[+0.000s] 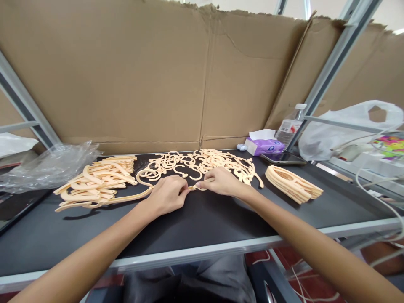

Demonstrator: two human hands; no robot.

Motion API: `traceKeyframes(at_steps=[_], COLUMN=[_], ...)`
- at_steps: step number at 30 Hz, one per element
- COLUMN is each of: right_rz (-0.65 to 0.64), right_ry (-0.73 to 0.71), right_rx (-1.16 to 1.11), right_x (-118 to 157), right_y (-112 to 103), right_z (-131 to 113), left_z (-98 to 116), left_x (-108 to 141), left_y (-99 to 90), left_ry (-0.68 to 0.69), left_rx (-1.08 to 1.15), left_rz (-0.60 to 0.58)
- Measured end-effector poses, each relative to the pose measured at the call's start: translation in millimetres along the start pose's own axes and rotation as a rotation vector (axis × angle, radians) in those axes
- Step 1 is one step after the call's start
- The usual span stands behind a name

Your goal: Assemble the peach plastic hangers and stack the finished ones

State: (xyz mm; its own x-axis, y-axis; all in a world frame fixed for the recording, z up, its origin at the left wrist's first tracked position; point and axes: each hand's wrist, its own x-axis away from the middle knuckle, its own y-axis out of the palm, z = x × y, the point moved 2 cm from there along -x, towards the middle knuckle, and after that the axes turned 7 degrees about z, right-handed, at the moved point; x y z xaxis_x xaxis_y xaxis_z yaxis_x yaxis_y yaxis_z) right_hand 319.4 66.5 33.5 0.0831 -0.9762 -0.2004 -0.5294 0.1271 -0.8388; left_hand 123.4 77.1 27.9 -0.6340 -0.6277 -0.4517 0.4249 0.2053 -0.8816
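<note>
My left hand (168,194) is closed round a long, curved, cream-coloured piece (126,198) that reaches left over the black tabletop. Its near end shows between my two hands. Close beside it, my right hand (219,182) pinches a small cream part (198,187) at that end; the fingertips partly hide it. Behind my hands lies a loose pile of small curved hooks (214,160). Long curved strips (97,179) are heaped at the left. To the right, a stack of looped cream pieces (292,184) lies on the table.
A purple tissue pack (265,145), a phone (282,158) and a plastic bottle (290,126) stand or lie at the back right. Clear plastic wrap (50,166) is at the left. Cardboard (135,75) walls the back; a white bag (341,130) and cables are far right.
</note>
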Motion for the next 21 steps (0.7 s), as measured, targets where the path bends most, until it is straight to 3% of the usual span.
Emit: traceKeyframes(at_steps=[10, 21], right_rz=[-0.035, 0.124], right_ry=[-0.044, -0.334], right_rx=[0.065, 0.140], right_x=[-5.3, -6.5], right_y=[-0.2, 9.3], right_z=[0.7, 10.5], left_z=[-2.8, -3.8], left_x=[-0.4, 0.5], left_y=[2.2, 2.2], left_ry=[0.012, 0.024], left_rx=[0.009, 0.023], left_rz=[0.009, 0.020])
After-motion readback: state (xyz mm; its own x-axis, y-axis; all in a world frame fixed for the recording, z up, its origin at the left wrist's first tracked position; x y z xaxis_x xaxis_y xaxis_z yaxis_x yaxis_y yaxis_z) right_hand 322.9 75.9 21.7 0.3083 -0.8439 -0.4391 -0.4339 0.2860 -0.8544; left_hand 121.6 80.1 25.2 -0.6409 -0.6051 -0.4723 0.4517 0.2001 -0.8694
